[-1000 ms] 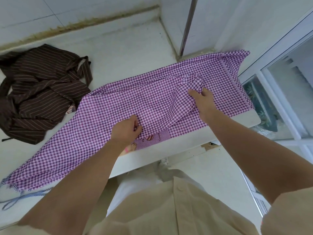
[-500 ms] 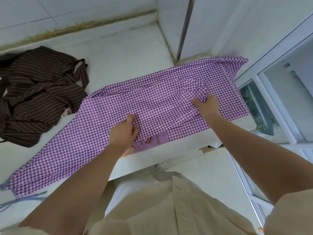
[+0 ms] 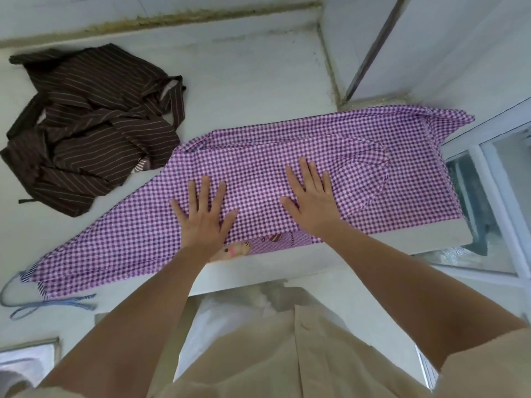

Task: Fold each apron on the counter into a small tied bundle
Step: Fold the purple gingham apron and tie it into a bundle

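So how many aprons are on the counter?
2. The purple checked apron lies spread under both flat hands; the brown striped apron sits crumpled to its left. More could be out of view.

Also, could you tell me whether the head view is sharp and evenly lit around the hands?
Head view: soft, even light, no glare on the purple apron; head view: left hand and right hand sharp; head view: wide-angle lens tilts the counter edges, bottom-left corner blurred.

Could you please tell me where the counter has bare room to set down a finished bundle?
The widest bare patch of counter lies behind the purple apron, right of the brown apron. A smaller patch lies between both aprons at the front left. The front edge is crowded: left hand and right hand press flat on the purple apron.
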A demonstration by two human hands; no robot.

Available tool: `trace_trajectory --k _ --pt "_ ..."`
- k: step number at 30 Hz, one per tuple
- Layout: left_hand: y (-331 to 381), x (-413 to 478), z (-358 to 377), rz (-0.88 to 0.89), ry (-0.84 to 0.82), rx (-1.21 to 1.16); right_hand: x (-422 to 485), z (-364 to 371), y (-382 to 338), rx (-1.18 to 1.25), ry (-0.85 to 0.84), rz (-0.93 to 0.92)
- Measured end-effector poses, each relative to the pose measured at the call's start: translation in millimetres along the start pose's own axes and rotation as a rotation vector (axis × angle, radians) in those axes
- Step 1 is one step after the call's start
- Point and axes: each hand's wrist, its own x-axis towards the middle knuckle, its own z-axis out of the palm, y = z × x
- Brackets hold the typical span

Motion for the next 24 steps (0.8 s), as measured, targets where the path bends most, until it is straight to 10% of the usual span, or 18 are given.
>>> trace_trajectory --k 15,24 --pt "-103 -4 -1 0.046 0.064 0.022 38 7 -94 0.089 0.118 0.079" --pt "-124 -20 -1 0.065 0.088 -0.077 52 21 -169 -0.03 0.015 -0.245"
